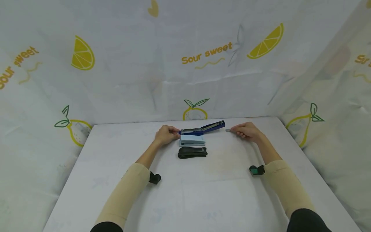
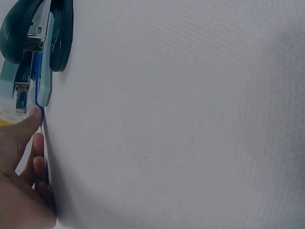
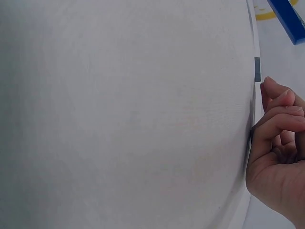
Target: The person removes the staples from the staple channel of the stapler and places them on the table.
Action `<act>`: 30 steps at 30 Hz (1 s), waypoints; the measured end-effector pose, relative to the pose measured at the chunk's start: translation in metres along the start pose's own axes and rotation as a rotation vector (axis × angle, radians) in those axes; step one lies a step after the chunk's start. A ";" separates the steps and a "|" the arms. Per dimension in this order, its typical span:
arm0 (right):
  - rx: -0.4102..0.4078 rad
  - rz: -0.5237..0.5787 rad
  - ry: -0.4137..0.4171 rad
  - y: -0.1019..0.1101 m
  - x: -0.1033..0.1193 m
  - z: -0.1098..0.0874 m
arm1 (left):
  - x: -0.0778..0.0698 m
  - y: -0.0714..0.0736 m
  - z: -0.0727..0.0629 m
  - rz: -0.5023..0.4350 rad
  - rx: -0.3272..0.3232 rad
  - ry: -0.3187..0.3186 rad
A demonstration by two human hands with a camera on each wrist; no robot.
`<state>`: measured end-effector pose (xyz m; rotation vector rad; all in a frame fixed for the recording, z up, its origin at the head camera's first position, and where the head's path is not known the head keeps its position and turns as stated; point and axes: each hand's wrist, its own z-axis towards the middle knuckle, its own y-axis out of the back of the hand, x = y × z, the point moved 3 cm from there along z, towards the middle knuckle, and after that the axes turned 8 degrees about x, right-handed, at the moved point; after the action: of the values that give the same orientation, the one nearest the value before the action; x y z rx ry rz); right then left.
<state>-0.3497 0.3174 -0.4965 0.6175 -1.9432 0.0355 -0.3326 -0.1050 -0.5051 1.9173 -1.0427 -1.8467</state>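
Presently the head view shows the left hand (image 1: 165, 135) pinching the unfolded blue stapler (image 1: 214, 126) near the far edge of the table (image 1: 214, 199), the left wrist view the pale stapler (image 2: 45, 88) just beside it, and the right wrist view the right hand (image 3: 272, 164) pinching staples (image 3: 258, 69).

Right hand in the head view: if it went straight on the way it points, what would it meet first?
Probably the raised end of the opened dark blue stapler; the right hand, pinching a small grey strip, points that way, though depth is unclear.
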 end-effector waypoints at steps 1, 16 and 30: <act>-0.005 0.009 -0.003 0.000 0.001 -0.002 | 0.000 0.000 0.000 0.002 0.000 -0.001; -0.056 0.077 0.100 -0.004 0.034 -0.022 | -0.002 -0.002 -0.002 0.008 -0.012 -0.001; -0.025 0.041 0.187 -0.035 0.073 -0.027 | 0.008 0.002 -0.006 -0.190 0.049 -0.029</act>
<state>-0.3354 0.2652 -0.4304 0.5382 -1.7723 0.0916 -0.3282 -0.1136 -0.5092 2.0887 -0.9519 -1.9711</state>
